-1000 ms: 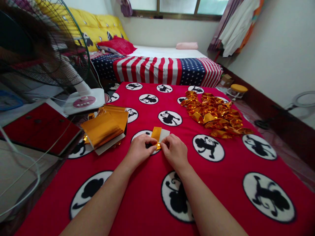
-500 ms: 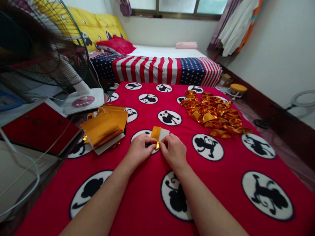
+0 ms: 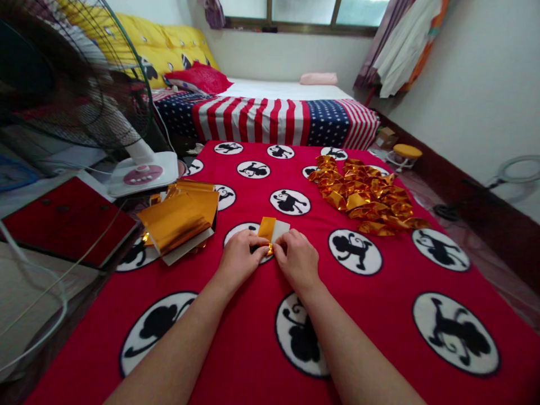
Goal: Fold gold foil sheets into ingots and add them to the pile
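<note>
A small sheet of gold foil paper (image 3: pixel 266 228), part gold and part pale, lies on the red cloth (image 3: pixel 248 343) with its near end folded over. My left hand (image 3: pixel 242 253) pinches the folded end from the left, its thumb on the shiny fold. From the right, my right hand (image 3: pixel 297 256) grips the same end with thumb and curled fingers. Both hands rest low on the cloth, close together. To the left sits a stack of flat gold foil sheets (image 3: pixel 179 216). On the right lies a heap of folded gold foil pieces (image 3: pixel 367 197).
A fan (image 3: pixel 141 169) with a wire guard stands at the left, beside a dark red panel (image 3: pixel 67 219) and white cables. Beyond the cloth is a bed (image 3: pixel 270 121) with a striped cover. A yellow-topped stool (image 3: pixel 407 151) stands at the right near the wall.
My left thumb has shifted slightly over the shiny fold, covering more of it. Otherwise both hands and the paper stay almost where they were; the view has moved a little.
</note>
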Demonstrator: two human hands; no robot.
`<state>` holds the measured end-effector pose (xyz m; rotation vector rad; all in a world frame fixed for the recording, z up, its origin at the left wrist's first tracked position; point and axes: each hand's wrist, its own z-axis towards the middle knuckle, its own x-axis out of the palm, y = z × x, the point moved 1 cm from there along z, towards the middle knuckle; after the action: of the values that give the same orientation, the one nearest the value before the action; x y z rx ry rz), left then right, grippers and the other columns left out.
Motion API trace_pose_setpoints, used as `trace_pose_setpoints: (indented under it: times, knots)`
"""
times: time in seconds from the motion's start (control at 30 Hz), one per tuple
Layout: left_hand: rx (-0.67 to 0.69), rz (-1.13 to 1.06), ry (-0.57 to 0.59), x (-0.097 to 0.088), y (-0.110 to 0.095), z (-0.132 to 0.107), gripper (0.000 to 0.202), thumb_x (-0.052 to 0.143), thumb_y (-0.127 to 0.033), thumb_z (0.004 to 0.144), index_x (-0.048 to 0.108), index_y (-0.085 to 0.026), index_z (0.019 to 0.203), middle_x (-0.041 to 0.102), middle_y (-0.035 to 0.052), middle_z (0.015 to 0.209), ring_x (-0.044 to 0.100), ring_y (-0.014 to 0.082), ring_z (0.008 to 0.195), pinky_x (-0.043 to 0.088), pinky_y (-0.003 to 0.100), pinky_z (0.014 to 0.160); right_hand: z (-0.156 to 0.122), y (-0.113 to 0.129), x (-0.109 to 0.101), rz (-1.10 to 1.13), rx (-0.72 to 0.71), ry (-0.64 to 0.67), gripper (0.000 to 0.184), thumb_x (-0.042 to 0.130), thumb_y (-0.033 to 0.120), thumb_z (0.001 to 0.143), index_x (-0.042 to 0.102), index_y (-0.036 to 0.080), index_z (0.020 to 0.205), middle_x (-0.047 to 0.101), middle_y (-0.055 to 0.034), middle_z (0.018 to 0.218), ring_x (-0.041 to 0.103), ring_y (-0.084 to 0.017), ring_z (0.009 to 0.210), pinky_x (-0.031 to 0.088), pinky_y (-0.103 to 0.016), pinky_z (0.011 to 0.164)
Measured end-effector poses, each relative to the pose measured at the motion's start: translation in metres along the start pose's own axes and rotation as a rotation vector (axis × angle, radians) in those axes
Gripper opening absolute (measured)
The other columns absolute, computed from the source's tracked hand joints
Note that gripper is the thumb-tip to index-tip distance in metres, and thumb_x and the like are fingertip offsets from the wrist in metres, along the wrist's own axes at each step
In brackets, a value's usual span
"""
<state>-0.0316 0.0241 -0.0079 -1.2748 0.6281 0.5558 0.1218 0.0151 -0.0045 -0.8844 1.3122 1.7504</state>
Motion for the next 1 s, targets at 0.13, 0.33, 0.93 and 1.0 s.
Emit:
trace_pose_setpoints:
  times: [0.13, 0.33, 0.93, 1.0]
  knots:
    - [-0.002, 0.002, 0.004, 0.001, 0.001, -0.001, 0.016, 0.07, -0.017, 0.078, 0.08, -0.019, 0.091, 0.067, 0.0049, 0.084, 0.061, 0.0172, 0.081, 0.046, 0.029, 0.076, -0.001, 0.0, 0.0, -0.009, 0.0, -0.01, 0.01, 0.062, 0.027, 0.087, 0.062, 0.022, 0.078, 0.063, -0.001, 0.088, 0.058, -0.017, 0.086, 0.032, -0.027, 0.062]
    - [0.054, 0.028, -0.025, 0.004, 0.002, -0.005, 0.013, 0.069, -0.016, 0.08, 0.08, -0.02, 0.087, 0.064, 0.0045, 0.079, 0.058, 0.0167, 0.079, 0.044, 0.028, 0.073, 0.0, 0.0, 0.002, -0.009, -0.007, -0.026, 0.01, 0.062, 0.026, 0.087, 0.062, 0.022, 0.077, 0.063, -0.0006, 0.087, 0.057, -0.017, 0.085, 0.032, -0.028, 0.063]
    - [0.006, 0.032, -0.035, 0.003, -0.01, -0.006, 0.017, 0.065, -0.009, 0.075, 0.079, -0.017, 0.08, 0.075, 0.0065, 0.081, 0.067, 0.0167, 0.076, 0.048, 0.026, 0.072, 0.0, 0.001, 0.002, -0.031, 0.002, -0.045, 0.01, 0.062, 0.026, 0.087, 0.062, 0.023, 0.077, 0.063, 0.0, 0.086, 0.057, -0.017, 0.085, 0.033, -0.028, 0.063]
    - [-0.004, 0.066, -0.039, 0.003, -0.012, -0.007, 0.016, 0.064, -0.012, 0.076, 0.079, -0.017, 0.077, 0.075, 0.0064, 0.08, 0.066, 0.0167, 0.074, 0.048, 0.027, 0.071, 0.0, 0.001, 0.002, -0.029, 0.002, -0.042, 0.01, 0.062, 0.026, 0.087, 0.062, 0.023, 0.077, 0.063, -0.0002, 0.086, 0.057, -0.017, 0.085, 0.033, -0.028, 0.063]
